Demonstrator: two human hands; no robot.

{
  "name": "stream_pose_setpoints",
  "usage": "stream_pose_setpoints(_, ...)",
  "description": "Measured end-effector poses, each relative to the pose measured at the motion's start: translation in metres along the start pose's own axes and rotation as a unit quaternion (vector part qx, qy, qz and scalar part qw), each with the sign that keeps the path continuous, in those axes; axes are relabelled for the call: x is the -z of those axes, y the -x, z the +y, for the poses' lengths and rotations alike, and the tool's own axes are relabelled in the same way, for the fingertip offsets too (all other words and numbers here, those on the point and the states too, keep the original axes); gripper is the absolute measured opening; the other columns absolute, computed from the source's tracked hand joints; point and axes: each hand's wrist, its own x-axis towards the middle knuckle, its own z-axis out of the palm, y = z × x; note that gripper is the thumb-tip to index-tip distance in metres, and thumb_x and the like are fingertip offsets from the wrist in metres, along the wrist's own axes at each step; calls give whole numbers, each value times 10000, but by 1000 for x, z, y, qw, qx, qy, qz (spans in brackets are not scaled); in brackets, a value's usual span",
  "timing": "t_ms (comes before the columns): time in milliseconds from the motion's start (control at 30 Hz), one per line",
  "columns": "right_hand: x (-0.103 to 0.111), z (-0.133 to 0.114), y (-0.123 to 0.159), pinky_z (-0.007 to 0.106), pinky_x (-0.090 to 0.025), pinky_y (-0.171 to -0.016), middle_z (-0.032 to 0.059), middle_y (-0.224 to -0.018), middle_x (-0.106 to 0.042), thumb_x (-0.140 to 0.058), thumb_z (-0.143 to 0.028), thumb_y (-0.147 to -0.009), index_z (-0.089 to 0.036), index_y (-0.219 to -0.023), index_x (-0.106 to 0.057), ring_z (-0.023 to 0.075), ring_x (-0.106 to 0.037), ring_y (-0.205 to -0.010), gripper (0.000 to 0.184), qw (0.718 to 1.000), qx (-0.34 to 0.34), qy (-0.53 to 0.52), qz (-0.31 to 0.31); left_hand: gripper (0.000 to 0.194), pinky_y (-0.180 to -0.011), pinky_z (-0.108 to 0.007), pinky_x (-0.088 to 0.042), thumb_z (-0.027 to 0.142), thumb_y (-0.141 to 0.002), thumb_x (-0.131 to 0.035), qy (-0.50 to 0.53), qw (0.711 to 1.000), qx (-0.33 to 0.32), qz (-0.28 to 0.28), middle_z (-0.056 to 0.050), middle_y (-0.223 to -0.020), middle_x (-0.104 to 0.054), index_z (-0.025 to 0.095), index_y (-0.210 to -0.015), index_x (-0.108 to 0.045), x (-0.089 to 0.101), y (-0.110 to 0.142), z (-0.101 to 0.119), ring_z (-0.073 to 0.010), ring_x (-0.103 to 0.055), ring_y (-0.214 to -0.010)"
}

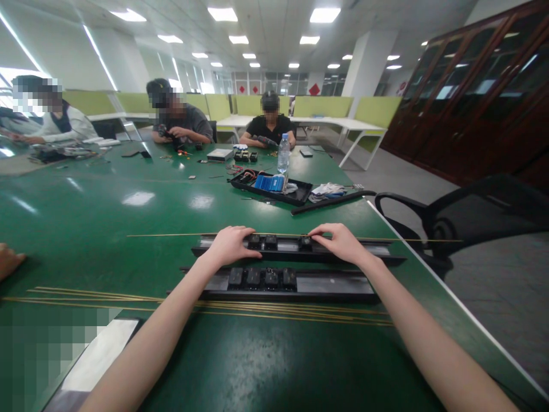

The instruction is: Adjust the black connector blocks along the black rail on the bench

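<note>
My left hand [234, 243] straddles the left part of the far black rail [364, 256], thumb at its front edge and fingers at the back. Close to that thumb are two small black blocks [270, 242] in the rail's channel. My right hand [338, 241] is pinched at the top of a third black block [305, 244], set apart to the right. A long thin brass-coloured rod [167, 235] runs along the rail's back edge, passing behind both hands. Nearer me lies a second black rail [334, 285] with several black blocks [253, 278] side by side.
Several thin rods [107, 297] lie under my left forearm. Beyond the rails are a black tray [295, 194] of parts, a water bottle [283, 153] and gloves [328, 191]. Another person's hand [9, 260] rests at left. Several people sit across the green table [86, 229].
</note>
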Motion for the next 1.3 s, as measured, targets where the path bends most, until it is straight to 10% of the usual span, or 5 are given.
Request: stream_pose_setpoints(1300,63,36,19,331,-521,-875,50,-907,-792,-712,-529,-754,-205,-867,-805,250,-710,-900,356,982,-158,-52,-93,774,-971,-406,-514,759,-731,-665,-1,1000,0,5,-107,-1253,-721,204,-1270,-676,-1,0,0,-328,-677,-1119)
